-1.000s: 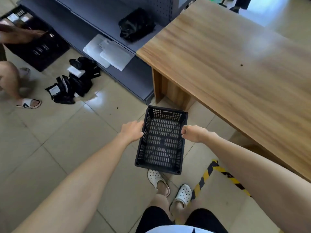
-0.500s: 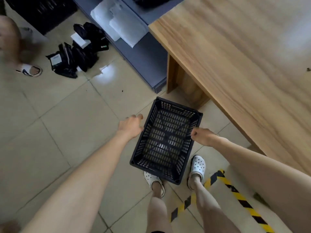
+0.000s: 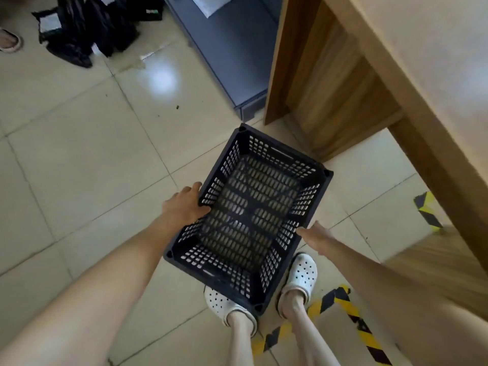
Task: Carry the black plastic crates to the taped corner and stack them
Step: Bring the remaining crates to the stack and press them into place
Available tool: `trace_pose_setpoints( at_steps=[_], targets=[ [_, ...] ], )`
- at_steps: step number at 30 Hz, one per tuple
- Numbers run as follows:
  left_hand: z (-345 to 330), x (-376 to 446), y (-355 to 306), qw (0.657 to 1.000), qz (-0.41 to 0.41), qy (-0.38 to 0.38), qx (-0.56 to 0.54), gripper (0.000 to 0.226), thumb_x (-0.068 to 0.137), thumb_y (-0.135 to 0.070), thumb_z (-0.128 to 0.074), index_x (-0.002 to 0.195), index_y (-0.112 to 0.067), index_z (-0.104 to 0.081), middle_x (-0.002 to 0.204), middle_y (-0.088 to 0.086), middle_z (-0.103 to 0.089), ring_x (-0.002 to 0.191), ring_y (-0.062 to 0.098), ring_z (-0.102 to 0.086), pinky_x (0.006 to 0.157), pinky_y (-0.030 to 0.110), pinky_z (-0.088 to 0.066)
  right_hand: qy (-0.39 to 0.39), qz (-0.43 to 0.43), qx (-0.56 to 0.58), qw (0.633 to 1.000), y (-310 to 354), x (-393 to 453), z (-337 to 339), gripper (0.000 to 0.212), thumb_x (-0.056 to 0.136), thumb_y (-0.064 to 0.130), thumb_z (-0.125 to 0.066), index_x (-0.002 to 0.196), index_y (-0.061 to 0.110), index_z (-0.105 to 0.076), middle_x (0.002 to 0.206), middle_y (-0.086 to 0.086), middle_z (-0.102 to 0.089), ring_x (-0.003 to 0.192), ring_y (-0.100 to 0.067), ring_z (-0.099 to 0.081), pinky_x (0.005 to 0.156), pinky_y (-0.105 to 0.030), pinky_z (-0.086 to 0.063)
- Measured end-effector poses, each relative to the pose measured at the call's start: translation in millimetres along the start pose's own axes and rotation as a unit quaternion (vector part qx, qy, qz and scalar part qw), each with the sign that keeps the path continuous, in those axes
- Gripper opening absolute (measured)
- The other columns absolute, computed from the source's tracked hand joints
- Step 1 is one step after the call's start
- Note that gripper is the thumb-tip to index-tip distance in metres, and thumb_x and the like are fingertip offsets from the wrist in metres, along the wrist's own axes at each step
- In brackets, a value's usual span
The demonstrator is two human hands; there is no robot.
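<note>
One crate hung empty above the floor by the person's feet, the left hand clamped over one long rim, the right hand gripping the opposite one. Carrying was underway (no second crate visible); next, probably, lowering it inside the striped tape, beside the table.
</note>
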State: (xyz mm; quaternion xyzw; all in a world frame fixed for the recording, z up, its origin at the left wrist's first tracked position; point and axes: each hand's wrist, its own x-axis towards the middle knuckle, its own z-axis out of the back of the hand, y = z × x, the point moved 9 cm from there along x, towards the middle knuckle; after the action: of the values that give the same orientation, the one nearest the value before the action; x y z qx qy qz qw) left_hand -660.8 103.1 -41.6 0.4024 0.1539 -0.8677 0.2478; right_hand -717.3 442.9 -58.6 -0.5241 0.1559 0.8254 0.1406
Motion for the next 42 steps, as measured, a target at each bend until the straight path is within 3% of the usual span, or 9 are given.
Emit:
trace_pose_setpoints(
  at_steps=[4, 7, 10, 15, 22, 27, 32, 37, 42],
  targets=[
    [-39.2, 42.2, 21.5, 0.998, 0.012, 0.052, -0.042, 0.097, 0.089, -0.052, -0.061, 0.156, -0.025, 0.004, 0.161, 0.008, -0.02, 0.142, 0.032, -0.031, 0.111, 0.05, -0.033, -0.029, -0.014, 0.06, 0.998, -4.5, 60.1, -13.2, 0.046, 0.095, 0.027, -0.052, 0.131, -0.002, -0.052, 0.113, -0.013, -0.058, 0.095, -0.026, -0.052, 0.079, -0.029, -0.042],
    [-60.2, 68.7, 31.4, 0.993, 0.027, 0.063, -0.099, 0.101, 0.087, -0.048, -0.066, 0.156, -0.019, 0.003, 0.158, 0.013, -0.026, 0.141, 0.033, -0.033, 0.113, 0.049, -0.032, -0.029, -0.052, 0.08, 0.995, -10.5, 92.2, -25.1, 0.056, 0.094, 0.038, -0.052, 0.134, -0.001, -0.046, 0.114, -0.012, -0.056, 0.094, -0.026, -0.052, 0.075, -0.028, -0.038],
    [-78.7, 86.3, 30.3, 0.976, 0.021, 0.082, -0.198, 0.098, 0.082, -0.045, -0.074, 0.153, -0.017, -0.012, 0.15, 0.015, -0.04, 0.134, 0.034, -0.043, 0.111, 0.05, -0.035, -0.037, -0.086, 0.108, 0.99, -21.8, 113.9, -33.3, 0.064, 0.093, 0.04, -0.051, 0.14, -0.001, -0.038, 0.129, -0.016, -0.053, 0.098, -0.028, -0.052, 0.076, -0.03, -0.039],
    [-85.3, 91.7, 38.9, 0.941, 0.09, 0.08, -0.316, 0.092, 0.076, -0.051, -0.076, 0.147, -0.011, -0.033, 0.145, 0.013, -0.04, 0.132, 0.033, -0.043, 0.109, 0.048, -0.038, -0.04, -0.105, 0.181, 0.977, -42.1, 127.9, -36.5, 0.061, 0.084, 0.042, -0.058, 0.133, 0.008, -0.046, 0.121, -0.014, -0.062, 0.095, -0.026, -0.062, 0.074, -0.032, -0.051],
    [-89.4, 48.0, 63.4, 0.936, 0.136, 0.03, -0.323, 0.076, 0.077, -0.057, -0.072, 0.12, 0.003, -0.052, 0.115, 0.022, -0.062, 0.099, 0.034, -0.061, 0.08, 0.043, -0.049, -0.034, -0.092, 0.157, 0.983, -34.6, 90.8, -27.9, 0.063, 0.082, 0.044, -0.065, 0.129, 0.008, -0.044, 0.117, -0.012, -0.062, 0.103, -0.028, -0.064, 0.092, -0.042, -0.054],
    [-36.0, -10.2, 88.6, 0.973, 0.167, 0.025, -0.159, 0.077, 0.081, -0.072, -0.055, 0.125, -0.01, -0.043, 0.112, 0.008, -0.06, 0.103, 0.028, -0.059, 0.093, 0.045, -0.048, -0.028, -0.009, 0.081, 0.996, 33.7, 39.4, 4.0, 0.043, 0.086, 0.041, -0.061, 0.116, 0.01, -0.057, 0.106, -0.01, -0.066, 0.095, -0.028, -0.065, 0.091, -0.043, -0.055],
    [35.1, -81.5, 138.7, 0.966, 0.176, 0.022, -0.188, 0.072, 0.083, -0.069, -0.052, 0.131, -0.016, -0.044, 0.124, 0.007, -0.063, 0.109, 0.027, -0.061, 0.098, 0.044, -0.048, -0.061, 0.08, -0.061, 0.993, 135.6, -45.5, 48.4, 0.059, 0.089, 0.049, -0.054, 0.13, 0.008, -0.047, 0.126, -0.013, -0.059, 0.11, -0.033, -0.06, 0.092, -0.039, -0.051],
    [109.4, -188.9, 179.9, 0.96, 0.192, -0.016, -0.202, 0.058, 0.092, -0.065, -0.042, 0.127, -0.019, -0.047, 0.114, 0.005, -0.069, 0.074, 0.02, -0.07, 0.087, 0.037, -0.054, -0.083, 0.21, -0.154, 0.962, 244.6, -171.1, 77.3, 0.04, 0.096, 0.039, -0.05, 0.117, 0.006, -0.05, 0.104, -0.009, -0.058, 0.089, -0.026, -0.058, 0.074, -0.034, -0.049],
    [135.8, -291.7, 224.7, 0.936, 0.232, -0.075, -0.252, 0.059, 0.091, -0.066, -0.04, 0.125, -0.019, -0.05, 0.106, 0.003, -0.071, 0.066, 0.017, -0.071, 0.081, 0.034, -0.052, -0.093, 0.288, -0.233, 0.924, 329.7, -285.6, 73.8, 0.052, 0.096, 0.036, -0.05, 0.134, 0.003, -0.038, 0.126, -0.017, -0.055, 0.113, -0.035, -0.057, 0.085, -0.04, -0.047]
  ],
)
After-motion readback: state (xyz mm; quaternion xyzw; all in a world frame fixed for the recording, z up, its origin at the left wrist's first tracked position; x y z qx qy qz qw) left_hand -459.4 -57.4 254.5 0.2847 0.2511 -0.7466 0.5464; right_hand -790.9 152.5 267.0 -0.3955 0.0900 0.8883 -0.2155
